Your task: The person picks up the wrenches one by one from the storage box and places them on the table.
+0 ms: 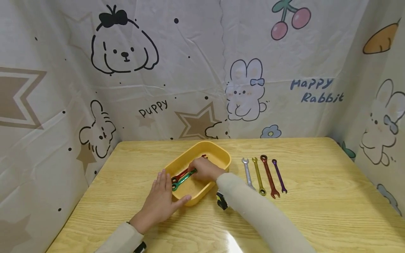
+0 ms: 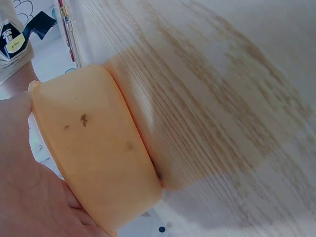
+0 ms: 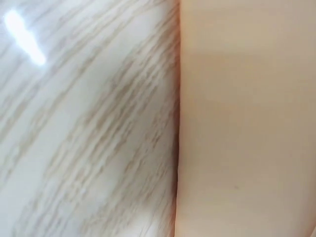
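A yellow plastic bin (image 1: 181, 161) sits at an angle on the table, its outer wall (image 3: 242, 118) filling much of the right wrist view. My left hand (image 1: 159, 200) rests on the bin's near-left end, fingers straight and thumb spread along the rim. Reaching inside, my right hand (image 1: 204, 168) pinches the upper end of a green wrench (image 1: 184, 180), whose ring end lies at the bin's left. Beside it is a red wrench (image 1: 180, 174), partly hidden by my right hand. A red open end (image 1: 204, 156) shows beyond the knuckles.
Right of the bin, a silver wrench (image 1: 247, 172), a yellow-green wrench (image 1: 258, 175), a red-brown wrench (image 1: 270, 175) and a purple wrench (image 1: 280, 176) lie side by side on the wooden table (image 1: 316, 196). A printed curtain (image 1: 190, 45) hangs behind and at both sides.
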Demonstrator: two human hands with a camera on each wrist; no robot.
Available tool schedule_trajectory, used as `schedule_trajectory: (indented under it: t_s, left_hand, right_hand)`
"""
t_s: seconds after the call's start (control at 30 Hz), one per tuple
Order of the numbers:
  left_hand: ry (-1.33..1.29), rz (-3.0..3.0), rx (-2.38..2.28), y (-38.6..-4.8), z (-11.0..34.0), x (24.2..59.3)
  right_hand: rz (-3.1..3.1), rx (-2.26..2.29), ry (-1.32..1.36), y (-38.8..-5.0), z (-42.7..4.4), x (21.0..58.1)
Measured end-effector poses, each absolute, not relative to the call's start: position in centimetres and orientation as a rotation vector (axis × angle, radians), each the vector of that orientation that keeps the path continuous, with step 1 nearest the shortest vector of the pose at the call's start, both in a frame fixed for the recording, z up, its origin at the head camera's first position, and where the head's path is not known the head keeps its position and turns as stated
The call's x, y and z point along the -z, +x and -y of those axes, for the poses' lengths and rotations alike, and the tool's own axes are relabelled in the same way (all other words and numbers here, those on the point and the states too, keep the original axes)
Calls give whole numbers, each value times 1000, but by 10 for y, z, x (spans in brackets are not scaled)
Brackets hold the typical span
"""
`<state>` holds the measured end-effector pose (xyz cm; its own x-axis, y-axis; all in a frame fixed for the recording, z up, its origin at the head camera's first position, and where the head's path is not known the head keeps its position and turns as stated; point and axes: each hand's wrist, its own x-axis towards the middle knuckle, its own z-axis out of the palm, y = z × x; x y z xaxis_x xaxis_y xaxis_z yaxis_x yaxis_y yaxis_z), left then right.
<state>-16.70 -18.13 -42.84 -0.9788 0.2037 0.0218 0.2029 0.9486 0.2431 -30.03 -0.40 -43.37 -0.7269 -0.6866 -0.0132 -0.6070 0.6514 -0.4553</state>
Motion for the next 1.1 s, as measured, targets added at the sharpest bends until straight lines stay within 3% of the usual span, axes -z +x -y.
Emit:
schedule_trajectory:
  t_s: [1.1]
  left_hand:
    - [316,-3102,-409,-167,182,428]
  right_hand:
    - [-2709,398,-1014,-294,9,436]
